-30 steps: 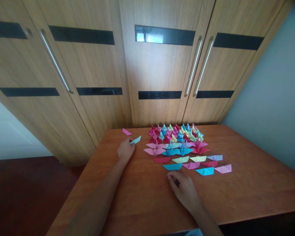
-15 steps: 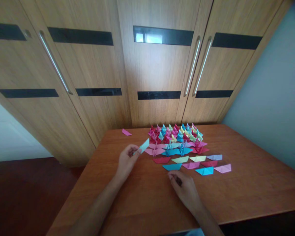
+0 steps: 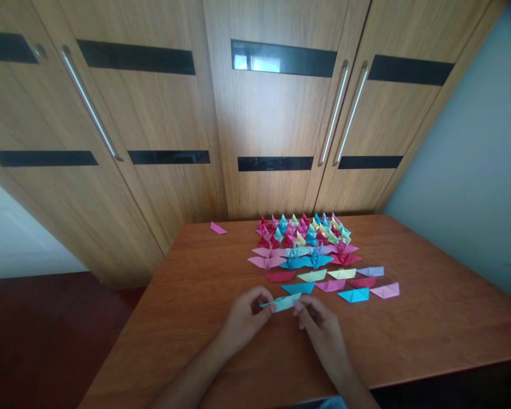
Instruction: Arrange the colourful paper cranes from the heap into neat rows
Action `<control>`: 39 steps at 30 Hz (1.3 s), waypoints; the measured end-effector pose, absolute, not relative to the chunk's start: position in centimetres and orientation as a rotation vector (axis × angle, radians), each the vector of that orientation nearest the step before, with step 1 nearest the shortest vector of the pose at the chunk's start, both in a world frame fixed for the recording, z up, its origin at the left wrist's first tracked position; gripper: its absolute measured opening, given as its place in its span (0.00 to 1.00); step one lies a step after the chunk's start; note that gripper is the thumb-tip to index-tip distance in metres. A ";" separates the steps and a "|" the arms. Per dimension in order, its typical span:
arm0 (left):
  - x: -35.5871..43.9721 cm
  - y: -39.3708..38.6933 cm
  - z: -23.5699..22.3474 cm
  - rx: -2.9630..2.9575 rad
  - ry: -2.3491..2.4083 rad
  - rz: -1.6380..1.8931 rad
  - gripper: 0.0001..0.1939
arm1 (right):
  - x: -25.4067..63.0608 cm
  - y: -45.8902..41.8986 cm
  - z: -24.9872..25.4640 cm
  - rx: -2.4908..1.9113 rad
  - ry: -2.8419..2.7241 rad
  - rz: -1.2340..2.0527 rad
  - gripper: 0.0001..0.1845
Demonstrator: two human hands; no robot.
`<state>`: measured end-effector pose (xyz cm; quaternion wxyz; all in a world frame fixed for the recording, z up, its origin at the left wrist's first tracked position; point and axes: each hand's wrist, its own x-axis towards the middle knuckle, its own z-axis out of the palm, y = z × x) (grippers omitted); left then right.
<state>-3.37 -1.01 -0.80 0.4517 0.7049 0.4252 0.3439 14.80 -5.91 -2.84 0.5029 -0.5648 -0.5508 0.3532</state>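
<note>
A pale turquoise folded paper piece (image 3: 287,303) is held just above the table, slightly tilted. My left hand (image 3: 247,318) pinches its left end between thumb and fingers. At its right end, the thumb and fingertips of my right hand (image 3: 321,326) close on the paper's corner. Beyond the hands lie two staggered rows of flat folded pieces, among them a blue one (image 3: 298,288), a bright blue one (image 3: 353,295) and a pink one (image 3: 385,290). Behind these stand paper cranes with spread wings, such as a blue crane (image 3: 317,259).
Several smaller upright folded cranes (image 3: 302,230) crowd the table's far side. One pink folded piece (image 3: 218,228) lies alone at the far left. The wooden table (image 3: 187,341) meets a wardrobe (image 3: 272,193) at the back, and a pale wall (image 3: 464,187) rises on the right.
My left hand has brought the turquoise paper down and to the right. My right hand, earlier curled apart from it near the blue piece, has taken its right end.
</note>
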 end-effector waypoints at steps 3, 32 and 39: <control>-3.4 -1.0 -1.2 1.721 0.992 0.818 0.03 | 14.6 -5.9 -2.7 -1.390 -1.338 0.817 0.18; -3.7 -0.9 -1.3 1.853 1.119 0.828 0.08 | 22.0 -6.6 -1.8 -2.531 -1.470 0.252 0.20; -3.6 -0.9 -1.1 1.844 1.113 0.815 0.08 | 21.4 -6.2 -1.8 -2.482 -1.517 0.188 0.19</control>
